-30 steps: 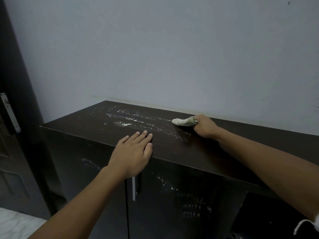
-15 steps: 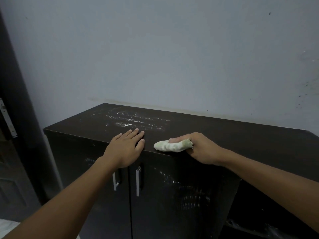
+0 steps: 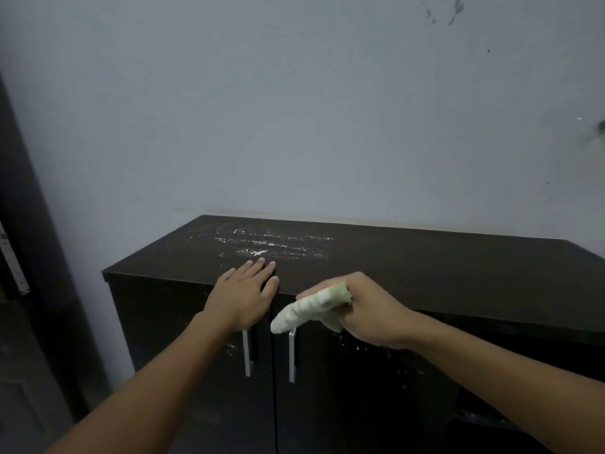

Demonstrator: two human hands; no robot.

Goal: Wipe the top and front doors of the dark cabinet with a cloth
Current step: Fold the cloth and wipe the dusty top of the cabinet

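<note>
The dark cabinet stands against a pale wall, with white dust streaks on the left part of its top. My left hand lies flat, fingers spread, on the top's front edge. My right hand grips a rolled pale cloth just past the front edge, in front of the upper part of the right door. The cloth's free end hangs over the top of the right metal handle. White specks dot both doors.
A second metal handle sits on the left door. A dark door frame with a metal hinge plate runs down the left side. The wall rises right behind the cabinet. At lower right the cabinet has an open dark compartment.
My right hand has drawn the cloth from the back of the top across to the front edge and now down off it. The left hand has kept its place on the edge.
</note>
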